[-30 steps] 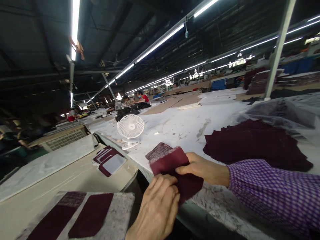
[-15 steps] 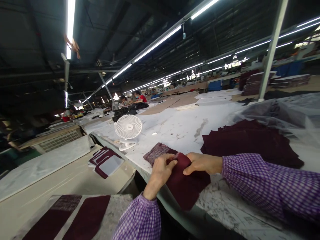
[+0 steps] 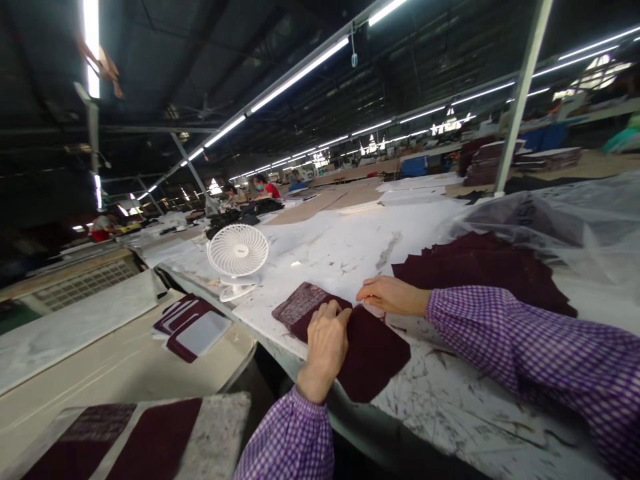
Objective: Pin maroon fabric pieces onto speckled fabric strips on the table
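Note:
A maroon fabric piece [image 3: 375,353] lies flat near the front edge of the white-covered table. Beside it on the left is another maroon piece with a grey patterned end [image 3: 303,301]. My left hand [image 3: 327,337] bends its closed fingers down on the cloth where the two pieces meet, covering part of both. Just beyond the far edge of the plain piece is my right hand [image 3: 393,295], fingers stretched to the left and thumb a little apart. Nothing shows in it.
A white fan [image 3: 239,252] stands at the table edge. Maroon cut pieces [image 3: 480,267] lie stacked at right beside clear plastic [image 3: 565,217]. On the lower left surface are maroon-bordered pale panels [image 3: 200,333] and a board [image 3: 220,427] bearing maroon strips. Workers sit far back.
The plain maroon piece, folded up at its far edge between both hands before, now lies flat. My right hand has let go and shifted slightly away; my left hand has turned palm down. The view has swung right.

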Tool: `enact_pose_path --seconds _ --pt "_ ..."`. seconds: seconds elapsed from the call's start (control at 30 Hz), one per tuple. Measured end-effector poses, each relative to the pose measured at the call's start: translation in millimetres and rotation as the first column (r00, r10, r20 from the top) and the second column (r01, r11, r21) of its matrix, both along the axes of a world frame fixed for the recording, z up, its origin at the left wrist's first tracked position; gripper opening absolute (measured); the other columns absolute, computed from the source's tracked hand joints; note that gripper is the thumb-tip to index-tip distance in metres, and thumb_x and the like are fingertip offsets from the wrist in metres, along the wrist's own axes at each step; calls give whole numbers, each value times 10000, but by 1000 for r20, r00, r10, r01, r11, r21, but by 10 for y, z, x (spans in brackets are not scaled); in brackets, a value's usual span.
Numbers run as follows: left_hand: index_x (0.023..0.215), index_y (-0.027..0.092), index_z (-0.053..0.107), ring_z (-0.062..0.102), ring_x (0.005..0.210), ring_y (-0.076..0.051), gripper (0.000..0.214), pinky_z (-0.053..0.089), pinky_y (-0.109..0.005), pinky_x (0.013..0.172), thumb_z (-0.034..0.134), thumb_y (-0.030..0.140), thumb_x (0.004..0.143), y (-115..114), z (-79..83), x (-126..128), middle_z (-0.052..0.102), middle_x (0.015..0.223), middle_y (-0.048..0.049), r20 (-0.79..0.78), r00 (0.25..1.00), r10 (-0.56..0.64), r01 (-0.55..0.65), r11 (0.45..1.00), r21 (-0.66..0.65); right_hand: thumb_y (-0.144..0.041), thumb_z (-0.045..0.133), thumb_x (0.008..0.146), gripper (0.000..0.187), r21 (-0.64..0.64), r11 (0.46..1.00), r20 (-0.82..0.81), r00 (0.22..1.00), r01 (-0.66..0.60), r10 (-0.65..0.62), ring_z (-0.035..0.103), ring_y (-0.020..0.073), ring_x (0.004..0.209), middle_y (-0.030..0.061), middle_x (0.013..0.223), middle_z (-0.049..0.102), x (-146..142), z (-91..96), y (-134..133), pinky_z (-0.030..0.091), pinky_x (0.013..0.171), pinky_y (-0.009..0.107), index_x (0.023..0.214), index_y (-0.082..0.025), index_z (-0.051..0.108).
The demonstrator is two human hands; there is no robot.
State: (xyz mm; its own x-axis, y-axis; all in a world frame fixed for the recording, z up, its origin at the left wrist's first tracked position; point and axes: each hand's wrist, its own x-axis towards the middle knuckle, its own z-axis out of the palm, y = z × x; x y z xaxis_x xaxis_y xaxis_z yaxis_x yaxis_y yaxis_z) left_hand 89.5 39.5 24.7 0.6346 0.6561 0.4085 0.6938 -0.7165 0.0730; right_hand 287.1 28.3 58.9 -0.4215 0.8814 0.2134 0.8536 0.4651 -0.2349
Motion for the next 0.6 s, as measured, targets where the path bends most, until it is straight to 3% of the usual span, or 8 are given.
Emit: enact_pose_path --seconds 0.47,0.6 --pt "1000 218 652 502 806 -164 315 431 -304 775 374 121 889 -9 -14 -2 554 868 -49 4 1000 0 0 1000 10 -125 463 834 171 66 996 138 989 -60 51 548 156 765 46 868 609 -31 -59 44 380 664 254 835 -162 630" --pt "1049 240 646 498 816 -163 355 431 -293 780 367 100 882 4 -19 -20 566 874 -37 19 1000 -20 20 1000 4 -157 426 879 183 153 984 286 957 -88 42 518 133 661 47 864 582 -53 -77 5 346 575 256 868 -154 608"
